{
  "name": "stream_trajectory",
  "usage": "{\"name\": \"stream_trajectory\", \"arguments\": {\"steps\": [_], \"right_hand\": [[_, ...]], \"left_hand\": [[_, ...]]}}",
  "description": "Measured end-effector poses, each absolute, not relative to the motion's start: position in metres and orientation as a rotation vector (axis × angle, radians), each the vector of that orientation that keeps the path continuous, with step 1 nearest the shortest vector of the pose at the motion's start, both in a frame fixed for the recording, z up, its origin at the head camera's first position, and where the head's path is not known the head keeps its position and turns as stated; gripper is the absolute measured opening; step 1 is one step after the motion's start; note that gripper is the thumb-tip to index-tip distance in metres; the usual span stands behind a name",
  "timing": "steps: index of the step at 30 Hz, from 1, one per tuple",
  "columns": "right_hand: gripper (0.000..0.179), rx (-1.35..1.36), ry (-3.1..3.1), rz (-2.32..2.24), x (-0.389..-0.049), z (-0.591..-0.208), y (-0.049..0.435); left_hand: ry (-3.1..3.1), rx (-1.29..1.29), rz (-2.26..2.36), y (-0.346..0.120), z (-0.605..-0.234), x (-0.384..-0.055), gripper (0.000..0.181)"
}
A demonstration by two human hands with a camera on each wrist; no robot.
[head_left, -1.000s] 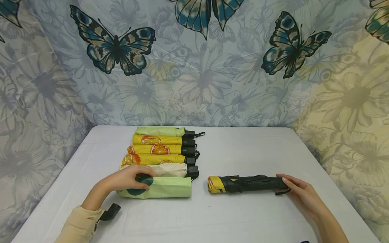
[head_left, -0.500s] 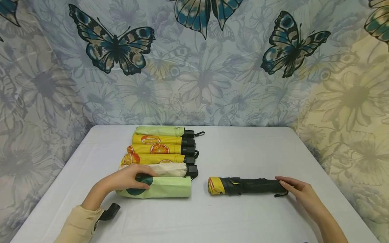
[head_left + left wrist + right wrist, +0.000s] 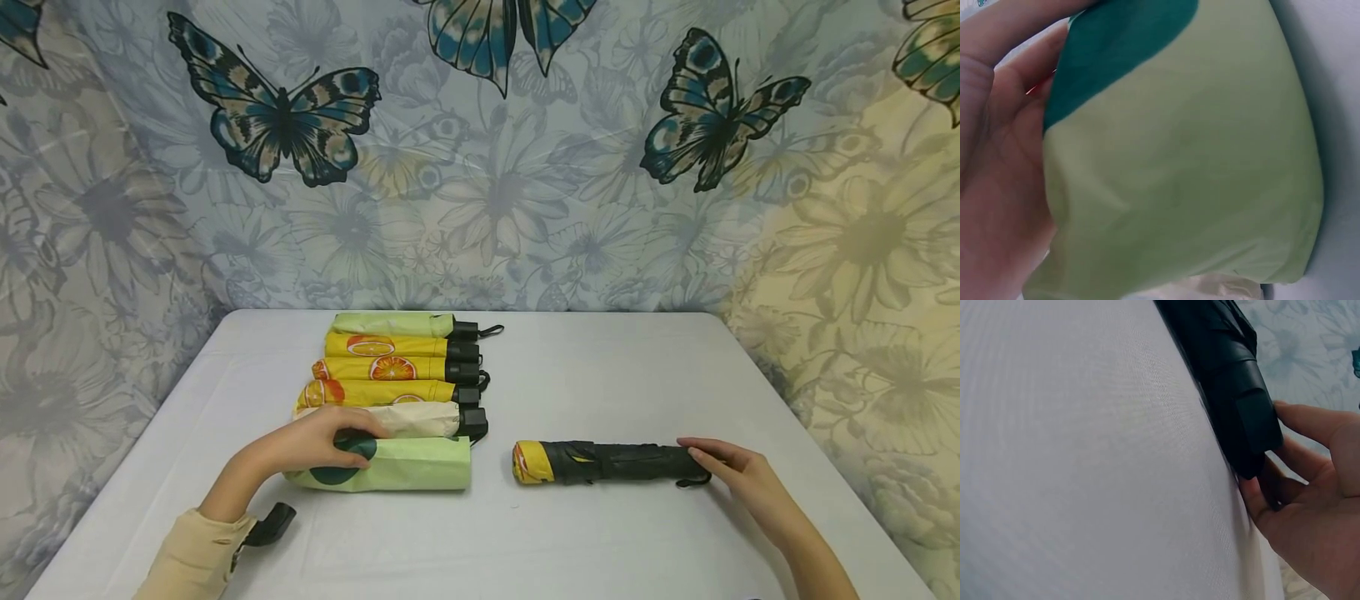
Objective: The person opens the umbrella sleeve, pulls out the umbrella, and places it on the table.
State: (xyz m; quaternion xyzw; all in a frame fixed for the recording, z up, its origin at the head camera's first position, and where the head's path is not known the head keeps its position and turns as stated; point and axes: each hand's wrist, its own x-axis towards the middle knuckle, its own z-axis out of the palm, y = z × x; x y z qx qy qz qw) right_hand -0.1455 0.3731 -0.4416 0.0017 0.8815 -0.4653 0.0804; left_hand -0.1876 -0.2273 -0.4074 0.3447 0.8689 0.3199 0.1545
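Note:
My left hand [image 3: 330, 442] grips a light green folded umbrella [image 3: 423, 463] with a dark green patch, thumb on the near side and fingers over the far side. Its fabric [image 3: 1179, 156] fills much of the left wrist view, and the end under my palm is hidden. On the right lies a black folded umbrella [image 3: 622, 462] with a yellow end pointing left. My right hand [image 3: 738, 471] holds it by the handle end; in the right wrist view, thumb and fingers meet the black handle [image 3: 1260, 422] from both sides.
Behind the green umbrella, a cream umbrella [image 3: 420, 417], several yellow orange-print umbrellas [image 3: 393, 367] and another green one [image 3: 393, 324] lie in a row, black handles to the right. A white-covered table [image 3: 585, 542] bears everything. Butterfly-print cloth [image 3: 495, 208] hangs behind.
The black umbrella has come slightly nearer and turned a little, with my right hand shifting slightly left along with it. My left hand and the green umbrella stay almost still.

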Motion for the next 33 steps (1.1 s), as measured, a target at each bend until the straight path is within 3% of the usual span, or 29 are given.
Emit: {"name": "stream_trajectory", "arguments": {"steps": [10,33], "right_hand": [[0.053,0.035,2.642,-1.371,-0.146,-0.44,0.371],[0.044,-0.006,2.879,-1.472,-0.147,-0.437,0.352]], "left_hand": [[2.484,1.021,1.167,-0.233,-0.402,-0.195,0.032],[2.718,0.94,0.94,-0.253,-0.411,-0.212,0.038]]}}
